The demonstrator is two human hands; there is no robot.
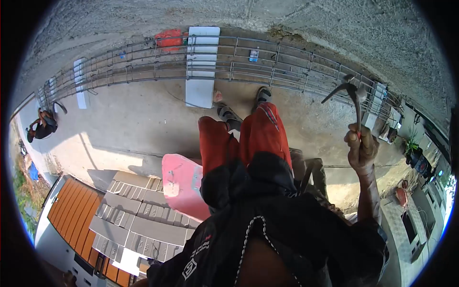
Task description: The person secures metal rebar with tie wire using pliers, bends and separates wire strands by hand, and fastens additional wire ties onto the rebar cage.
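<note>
My right hand [362, 150] is raised at the right, fingers wrapped round the handle of a claw hammer [355, 98]. The dark hammer head points away from me, and its curved claw reaches left. Beyond it runs a long cage of steel reinforcing bars [232, 64], tied with stirrups. From this angle I cannot tell whether the hammer touches the cage. At the bottom left edge, a small part of what looks like my left hand [70, 279] shows. Its fingers are too cut off and dark to read.
A pale board [201, 71] lies under the cage, near my sandalled feet [229, 116]. Beside my legs is a pink plastic chair [179, 184]. Grey stacked blocks [138, 210] stand at lower left. Another person [43, 125] crouches at the cage's far left end. A red bag [169, 39] lies behind the bars.
</note>
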